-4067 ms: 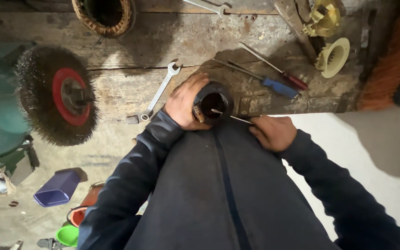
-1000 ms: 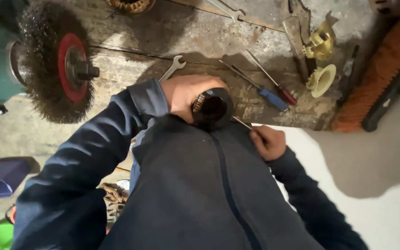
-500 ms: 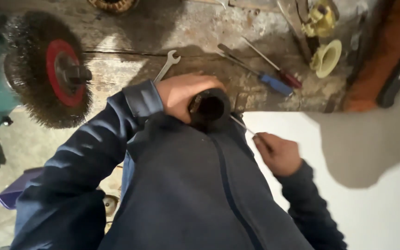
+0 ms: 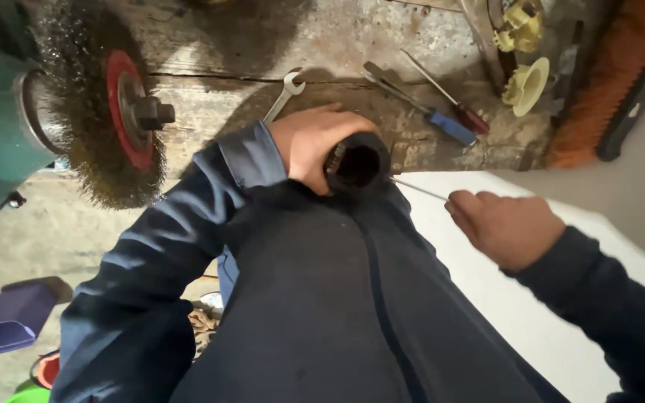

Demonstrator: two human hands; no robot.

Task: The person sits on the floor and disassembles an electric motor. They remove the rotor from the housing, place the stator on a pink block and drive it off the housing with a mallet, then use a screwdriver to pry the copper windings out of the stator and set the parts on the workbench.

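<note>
My left hand point(image 4: 304, 145) grips a black hollow cylinder point(image 4: 357, 163) against my chest, its open end facing up. My right hand point(image 4: 505, 227) is closed on a thin metal rod point(image 4: 417, 188) whose tip reaches the cylinder's right side. Both arms are in dark blue sleeves, and my dark jacket hides the cylinder's lower part.
A worn wooden bench point(image 4: 263, 37) holds a spanner point(image 4: 284, 92), a blue-handled screwdriver point(image 4: 442, 119), a red-handled screwdriver point(image 4: 457, 108) and yellow plastic parts point(image 4: 524, 82). A wire brush wheel point(image 4: 110, 108) on a green grinder stands left. A purple tub point(image 4: 1, 325) lies on the floor.
My right hand has drawn back to the right, away from the cylinder, with the rod. My left hand keeps its grip on the cylinder. The view has shifted slightly.
</note>
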